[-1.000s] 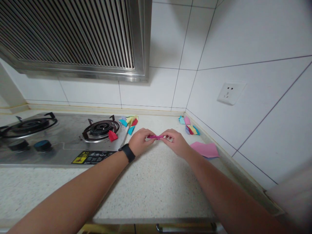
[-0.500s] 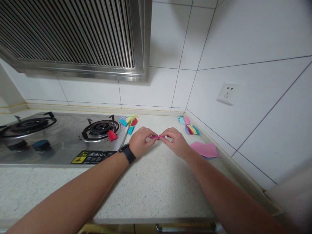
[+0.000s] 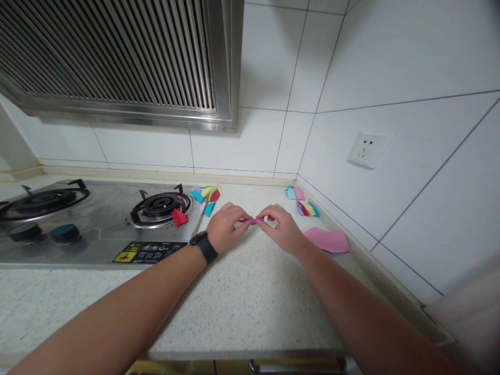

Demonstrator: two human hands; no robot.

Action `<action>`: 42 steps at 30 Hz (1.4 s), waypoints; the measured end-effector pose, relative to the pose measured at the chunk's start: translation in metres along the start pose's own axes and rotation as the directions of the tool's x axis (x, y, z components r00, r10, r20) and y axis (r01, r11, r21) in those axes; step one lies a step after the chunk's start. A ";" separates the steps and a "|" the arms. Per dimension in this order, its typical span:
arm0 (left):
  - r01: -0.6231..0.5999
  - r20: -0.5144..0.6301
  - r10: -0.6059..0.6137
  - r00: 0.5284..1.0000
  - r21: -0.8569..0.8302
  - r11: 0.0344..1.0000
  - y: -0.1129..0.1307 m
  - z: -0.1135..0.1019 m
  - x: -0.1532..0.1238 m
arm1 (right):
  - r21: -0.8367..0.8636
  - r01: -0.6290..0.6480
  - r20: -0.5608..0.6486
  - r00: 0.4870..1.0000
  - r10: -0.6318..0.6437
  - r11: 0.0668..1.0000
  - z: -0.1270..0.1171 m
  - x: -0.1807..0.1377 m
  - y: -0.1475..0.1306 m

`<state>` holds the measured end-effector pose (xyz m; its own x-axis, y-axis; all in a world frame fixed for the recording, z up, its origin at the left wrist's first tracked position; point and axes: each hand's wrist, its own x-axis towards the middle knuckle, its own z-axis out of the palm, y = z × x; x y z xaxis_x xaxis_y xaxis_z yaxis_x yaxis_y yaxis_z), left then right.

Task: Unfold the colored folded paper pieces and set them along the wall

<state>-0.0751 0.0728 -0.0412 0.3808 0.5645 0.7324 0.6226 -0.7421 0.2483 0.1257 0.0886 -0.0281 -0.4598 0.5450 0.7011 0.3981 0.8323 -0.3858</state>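
Between my two hands is a small, narrow piece of folded pink paper point(image 3: 254, 221), held just above the pale speckled countertop point(image 3: 242, 302). My left hand point(image 3: 226, 225), with a black watch point(image 3: 203, 246) on its wrist, pinches the left end between thumb and fingers. The right end is pinched the same way by my right hand point(image 3: 284, 227). Fingertips cover much of the paper, so its full shape is hidden. To the right of my right forearm lies flat pink paper point(image 3: 328, 239), with a bluish edge showing beneath it.
Colourful folded papers point(image 3: 211, 194) lie by the stove's right edge, and others point(image 3: 307, 207) sit along the right wall. A red folded paper point(image 3: 179, 217) rests against the right burner point(image 3: 162, 203). The range hood point(image 3: 219, 120) overhangs at upper left. A socket point(image 3: 369, 149) is on the right wall.
Both hands keep their pinch on the folded pink paper and stay in nearly the same place. A little more of the paper's pink face shows between the fingertips.
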 end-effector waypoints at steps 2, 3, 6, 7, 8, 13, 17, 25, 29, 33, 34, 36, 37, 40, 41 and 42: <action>-0.008 0.000 0.008 1.000 0.000 1.000 0.000 0.000 0.000 | -0.011 -0.001 -0.005 1.000 0.001 1.000 0.000 0.000 0.001; -0.012 0.001 0.012 1.000 0.001 1.000 0.000 0.001 0.000 | -0.019 -0.003 -0.007 1.000 0.003 1.000 0.000 0.000 0.002; -0.016 0.005 0.016 1.000 0.003 1.000 0.000 0.001 0.000 | -0.036 -0.005 -0.005 1.000 0.005 0.999 0.000 0.000 0.003; -0.016 0.009 0.016 1.000 0.003 1.000 0.000 0.000 0.000 | -0.039 -0.004 -0.002 1.000 0.004 0.999 0.000 0.000 0.003; -0.016 0.013 0.016 1.000 0.003 1.000 0.000 0.000 0.000 | -0.039 -0.001 0.002 1.000 0.002 0.999 0.000 0.000 0.003; 0.005 0.030 -0.006 1.000 0.008 1.000 0.001 -0.002 0.000 | -0.015 0.009 0.026 1.000 -0.009 1.000 -0.001 0.001 0.003; -0.001 0.047 0.001 0.999 0.009 1.000 0.000 -0.002 0.000 | 0.014 0.006 0.052 0.999 -0.007 1.000 -0.001 0.001 0.006; -0.047 0.060 0.047 0.997 -0.001 0.999 0.000 -0.003 0.003 | -0.012 -0.043 0.040 0.998 0.043 0.999 -0.001 0.001 0.007; -0.063 0.061 0.062 0.996 0.010 0.998 0.001 -0.003 0.005 | -0.020 -0.051 0.026 0.998 0.052 0.998 -0.001 0.000 0.007; -0.065 0.073 0.063 0.995 0.026 0.998 0.001 -0.004 0.004 | -0.015 -0.039 0.026 0.999 0.040 0.999 0.000 0.000 0.008; -0.060 0.073 0.057 0.996 0.031 0.998 0.001 -0.004 0.003 | -0.009 -0.033 0.029 0.999 0.033 0.999 0.000 0.000 0.008; -0.051 0.072 0.048 0.996 0.042 0.998 0.000 -0.005 0.002 | 0.006 -0.022 0.032 0.999 0.022 1.000 0.000 0.000 0.008; -0.050 0.072 0.047 0.996 0.046 0.998 -0.001 -0.005 0.002 | 0.014 -0.018 0.030 0.999 0.018 1.000 0.001 0.000 0.008; -0.060 0.085 0.055 0.995 0.056 0.997 -0.003 -0.004 0.001 | 0.035 -0.021 0.023 1.000 0.020 0.999 0.000 -0.001 0.009; -0.063 0.090 0.057 0.994 0.058 0.996 -0.004 -0.004 0.001 | 0.040 -0.025 0.019 1.000 0.024 0.999 0.000 -0.001 0.009; -0.062 0.092 0.057 0.994 0.058 0.996 -0.005 -0.004 0.001 | 0.043 -0.030 0.015 0.999 0.030 0.999 0.000 -0.001 0.008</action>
<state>-0.0804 0.0755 -0.0398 0.4767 0.5522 0.6840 0.6365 -0.7535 0.1647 0.1292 0.0952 -0.0320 -0.4599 0.5709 0.6801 0.3777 0.8190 -0.4320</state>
